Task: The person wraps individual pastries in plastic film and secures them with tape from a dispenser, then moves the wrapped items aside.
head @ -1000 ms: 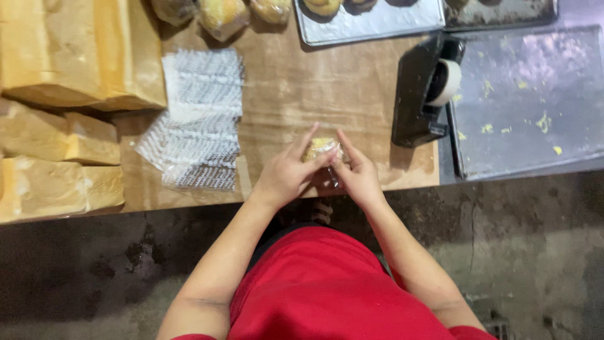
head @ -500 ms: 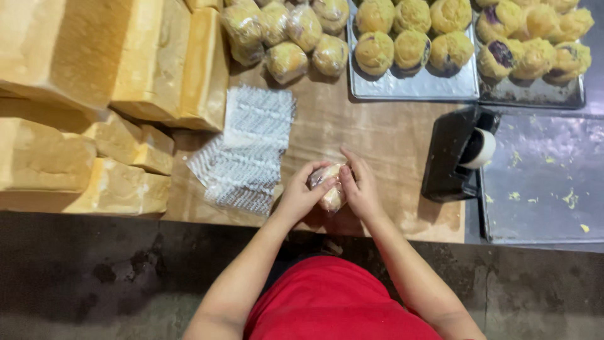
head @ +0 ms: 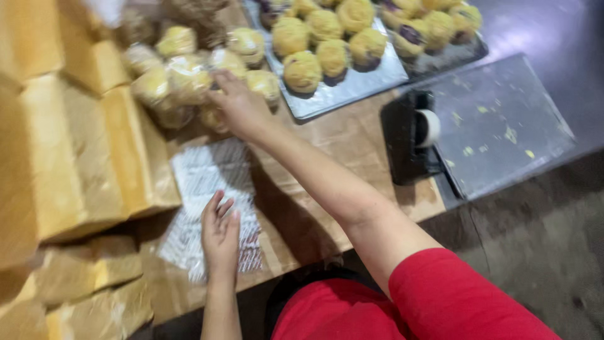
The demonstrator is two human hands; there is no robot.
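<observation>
On the brown wooden worktop (head: 352,145), my left hand (head: 220,236) lies flat, fingers together, on the stack of clear patterned plastic bags (head: 211,182). My right hand (head: 242,107) rests fingers on the pile of wrapped yellow buns (head: 182,75); their grip I cannot tell.

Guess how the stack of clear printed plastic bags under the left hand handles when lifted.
The stack of clear printed plastic bags looks thin and flat, so probably floppy and light. Its glossy film likely lets sheets slide apart. The left hand lying flat on it suggests it needs pinning.
</observation>
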